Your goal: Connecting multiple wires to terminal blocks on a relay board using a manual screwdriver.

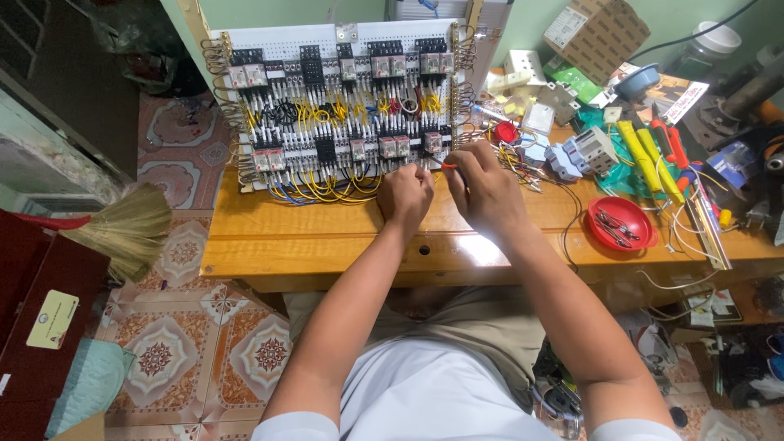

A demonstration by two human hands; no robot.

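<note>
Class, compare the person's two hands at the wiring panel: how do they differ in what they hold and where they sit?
The right hand pinches a small red-tipped piece in its fingertips; the left hand shows nothing red, and whether it grips a wire cannot be told. The right hand lies nearer the red bowl; the left hand sits under the middle of the wiring panel. Both are bare and meet at the panel's lower edge, over the wooden table.

Bare forearms, left hand (pixel 406 194) and right hand (pixel 487 189) ungloved — white short-sleeved shirt, khaki trousers. No watch or rings visible.
</note>
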